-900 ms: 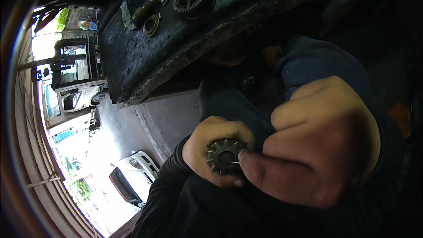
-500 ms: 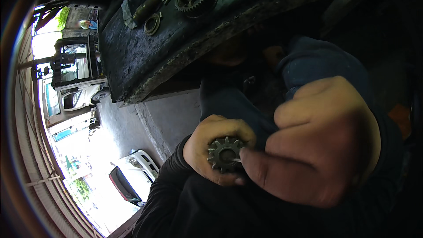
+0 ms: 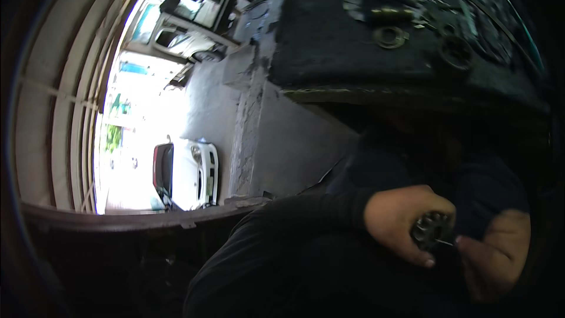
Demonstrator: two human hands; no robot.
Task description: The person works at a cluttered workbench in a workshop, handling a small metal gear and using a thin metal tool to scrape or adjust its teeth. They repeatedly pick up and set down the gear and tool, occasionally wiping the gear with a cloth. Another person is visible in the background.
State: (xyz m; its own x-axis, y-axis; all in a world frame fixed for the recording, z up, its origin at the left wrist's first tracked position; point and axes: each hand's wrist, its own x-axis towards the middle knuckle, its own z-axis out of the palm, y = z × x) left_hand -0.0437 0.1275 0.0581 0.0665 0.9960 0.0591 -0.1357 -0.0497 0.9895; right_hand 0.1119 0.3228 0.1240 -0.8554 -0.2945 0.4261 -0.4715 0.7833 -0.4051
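Low at the right, my left hand (image 3: 391,224) is wrapped round a small dark toothed gear (image 3: 429,228), its toothed face showing. Beside it, my right hand (image 3: 497,247) has fingers curled, with thumb and finger on a thin metal piece (image 3: 445,242) that reaches the gear; the piece's exact kind is unclear. Both hands are in front of dark clothing, below the bench.
A dark bench (image 3: 329,53) at upper right bears a larger gear (image 3: 456,53), a ring (image 3: 388,38), a brass-coloured cylinder (image 3: 391,15) and small parts. Concrete floor (image 3: 294,147) lies left of it. A white car (image 3: 191,174) and another white vehicle (image 3: 182,44) stand beyond.
The camera has swung, so the bench now sits farther right and the hands appear smaller, lower and farther right. Both hands still hold the gear and thin piece.
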